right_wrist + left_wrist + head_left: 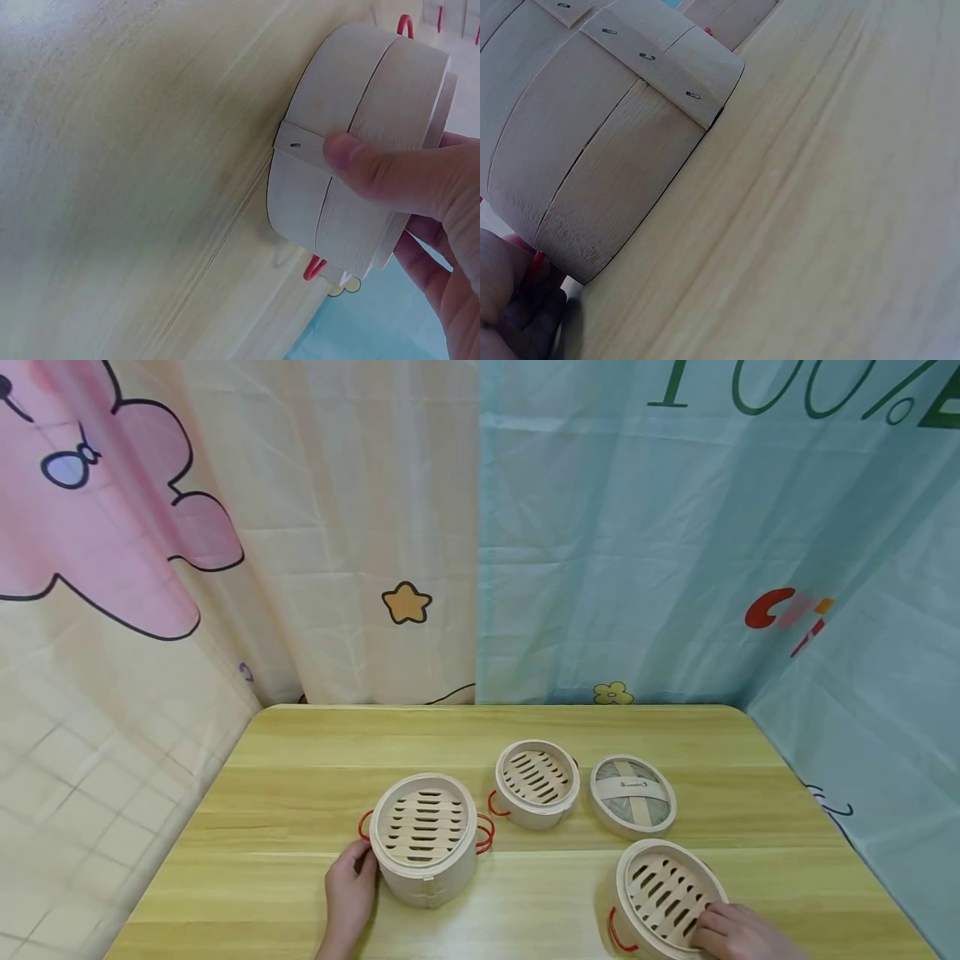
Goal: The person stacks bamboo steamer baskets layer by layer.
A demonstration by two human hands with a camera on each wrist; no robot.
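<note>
At the far left of the wooden table [262,835], the left hand [350,889] sits at the tall steamer basket's [427,843] eight o'clock, thumb and fingers pinching a red handle low on its side. More red handles [485,835] stick out at that basket's three o'clock. A small steamer basket [536,783] stands near, toward two o'clock. At its three o'clock, just beside it, lies a round lid [633,795] with a crossed strap. Toward five o'clock from the lid is the right-hand basket [663,897], its slatted top showing. The right hand [742,935] clamps its rim at four o'clock, thumb against the outer wall, fingers over the edge.
</note>
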